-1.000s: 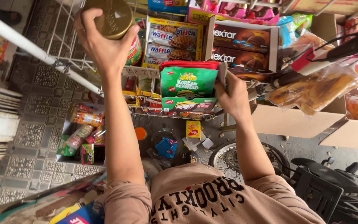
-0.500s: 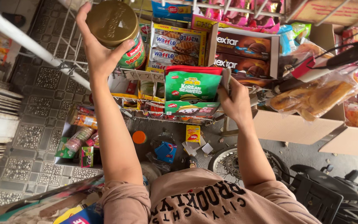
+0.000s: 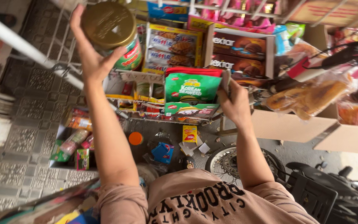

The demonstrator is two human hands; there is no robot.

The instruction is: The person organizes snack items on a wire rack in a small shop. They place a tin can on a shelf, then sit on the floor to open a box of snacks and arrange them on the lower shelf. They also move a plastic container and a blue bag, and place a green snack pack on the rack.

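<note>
My left hand [image 3: 94,62] is raised and shut around a round tin with a gold lid [image 3: 109,25] and a green and red side, held up against the white wire rack [image 3: 59,66]. At the right end of a display box of green snack packets [image 3: 191,89] on the crowded shelf, my right hand [image 3: 235,103] grips the box's edge. Biscuit boxes [image 3: 175,45] stand right behind the tin.
Brown cake boxes [image 3: 241,54] and bagged snacks [image 3: 311,97] fill the shelf to the right, beside cardboard cartons [image 3: 344,137]. Below lie a tiled floor [image 3: 17,141], a box of bottles [image 3: 75,141], scattered packets and a motorbike wheel [image 3: 224,159].
My left hand with the tin sits slightly lower in the view and looks nearer. My right hand stays on the green box. The view has shifted a little.
</note>
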